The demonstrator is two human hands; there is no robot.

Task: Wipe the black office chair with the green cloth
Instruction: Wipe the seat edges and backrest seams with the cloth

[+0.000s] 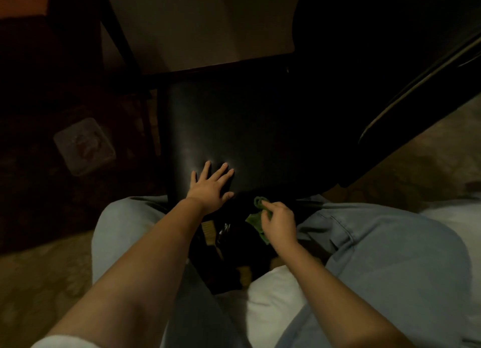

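Forearms [135, 269]: bare, reaching forward above knees in light blue jeans [390, 256].
Left hand [210, 188]: released, fingers straight and spread, palm flat on black office chair [234, 128] close to its near edge.
Right hand [279, 221]: grasping green cloth [253, 220], fingers curled round it.
Green cloth: bunched, below the chair's near edge, between the knees, just right of left hand; contact with chair not discernible.
Floor, left side: pale square object [84, 145], well apart from chair.
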